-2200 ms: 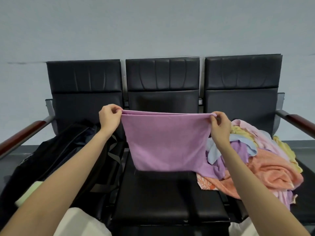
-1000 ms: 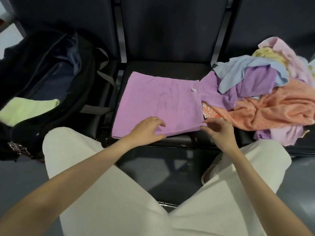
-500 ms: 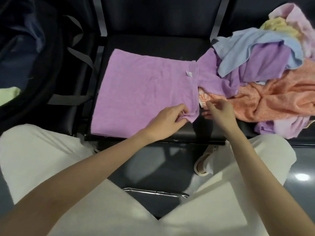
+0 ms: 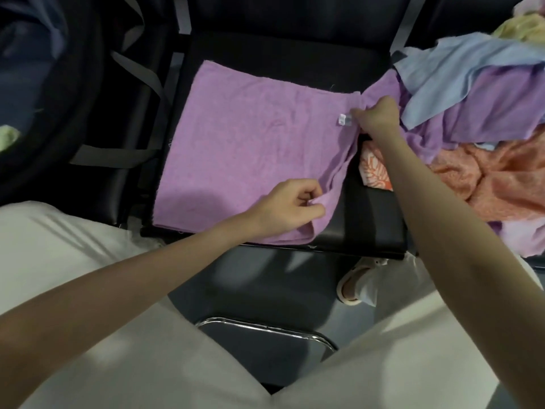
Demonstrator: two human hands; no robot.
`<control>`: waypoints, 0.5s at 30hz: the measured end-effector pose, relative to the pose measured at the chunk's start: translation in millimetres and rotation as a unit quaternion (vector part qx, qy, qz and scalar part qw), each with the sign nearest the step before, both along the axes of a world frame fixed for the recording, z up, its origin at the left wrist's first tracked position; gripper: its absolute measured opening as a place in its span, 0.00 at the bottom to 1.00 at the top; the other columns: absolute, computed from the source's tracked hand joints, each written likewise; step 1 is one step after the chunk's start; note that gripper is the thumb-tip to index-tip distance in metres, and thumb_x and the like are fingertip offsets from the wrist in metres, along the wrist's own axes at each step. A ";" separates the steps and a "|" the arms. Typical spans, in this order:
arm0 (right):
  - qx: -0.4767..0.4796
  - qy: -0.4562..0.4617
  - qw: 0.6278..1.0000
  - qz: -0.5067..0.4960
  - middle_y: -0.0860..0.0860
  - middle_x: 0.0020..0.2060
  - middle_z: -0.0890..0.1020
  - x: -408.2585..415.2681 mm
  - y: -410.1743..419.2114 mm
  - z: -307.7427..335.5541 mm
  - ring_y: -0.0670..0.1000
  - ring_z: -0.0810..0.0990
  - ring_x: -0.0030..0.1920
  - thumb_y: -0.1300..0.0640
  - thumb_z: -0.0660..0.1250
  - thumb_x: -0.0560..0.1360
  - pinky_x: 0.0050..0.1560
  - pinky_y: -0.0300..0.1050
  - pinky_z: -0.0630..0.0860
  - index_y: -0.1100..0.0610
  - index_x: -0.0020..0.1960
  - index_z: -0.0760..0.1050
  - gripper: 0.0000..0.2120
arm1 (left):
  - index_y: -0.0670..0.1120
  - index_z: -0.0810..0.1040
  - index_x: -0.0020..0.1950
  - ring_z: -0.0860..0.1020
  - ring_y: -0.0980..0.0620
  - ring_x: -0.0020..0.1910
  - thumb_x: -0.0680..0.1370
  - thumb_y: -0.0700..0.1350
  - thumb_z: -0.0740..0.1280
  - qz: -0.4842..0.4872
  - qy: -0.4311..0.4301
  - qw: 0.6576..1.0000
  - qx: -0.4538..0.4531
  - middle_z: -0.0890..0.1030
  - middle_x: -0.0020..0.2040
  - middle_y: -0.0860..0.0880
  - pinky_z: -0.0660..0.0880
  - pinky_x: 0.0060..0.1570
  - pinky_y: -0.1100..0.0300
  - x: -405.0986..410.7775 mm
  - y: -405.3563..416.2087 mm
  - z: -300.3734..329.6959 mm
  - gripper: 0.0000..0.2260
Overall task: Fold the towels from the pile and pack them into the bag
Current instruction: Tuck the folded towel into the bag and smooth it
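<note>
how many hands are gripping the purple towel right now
2. The left hand pinches the purple towel at its near right corner; the right hand pinches its far right edge beside the white tag.

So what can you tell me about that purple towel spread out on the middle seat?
The purple towel looks like soft terry cloth, lilac all over, with a small white tag by its right edge. It lies mostly flat on the black seat, seemingly doubled over, since layered edges show at its right side. The left hand pinches its near right corner, lifting it slightly, and the right hand grips its far right edge beside the tag. That far corner meets the pile of towels.
</note>
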State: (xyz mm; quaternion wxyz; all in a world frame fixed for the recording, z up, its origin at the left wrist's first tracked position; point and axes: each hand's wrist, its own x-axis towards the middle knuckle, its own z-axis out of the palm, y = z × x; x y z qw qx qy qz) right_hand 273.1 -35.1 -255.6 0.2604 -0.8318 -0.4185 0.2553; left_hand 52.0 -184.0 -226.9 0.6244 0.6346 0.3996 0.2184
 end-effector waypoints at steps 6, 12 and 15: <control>0.085 0.029 0.996 0.013 0.47 0.25 0.68 -4.2 9.5 8.1 0.39 0.68 0.20 0.62 0.68 0.71 0.23 0.29 0.61 0.53 0.28 0.66 0.17 | 0.45 0.69 0.32 0.67 0.52 0.34 0.70 0.35 0.68 0.016 0.001 0.997 -0.077 0.69 0.30 0.48 0.63 0.37 0.58 3.1 1.5 8.1 0.12; 0.220 0.178 0.955 -0.085 0.45 0.20 0.68 -30.5 19.6 29.8 0.44 0.67 0.24 0.62 0.66 0.74 0.32 0.39 0.68 0.53 0.23 0.65 0.22 | 0.37 0.72 0.39 0.68 0.50 0.36 0.73 0.28 0.67 0.019 -0.061 0.989 -0.134 0.67 0.34 0.44 0.68 0.40 0.60 -10.2 -4.1 28.8 0.07; 0.260 0.180 0.946 -0.073 0.41 0.15 0.64 -67.1 30.8 35.8 0.41 0.62 0.21 0.58 0.64 0.77 0.32 0.38 0.67 0.52 0.20 0.64 0.27 | 0.39 0.69 0.36 0.69 0.56 0.31 0.73 0.27 0.65 0.060 -0.077 0.983 -0.156 0.67 0.30 0.46 0.70 0.33 0.68 -34.7 -4.3 31.7 0.11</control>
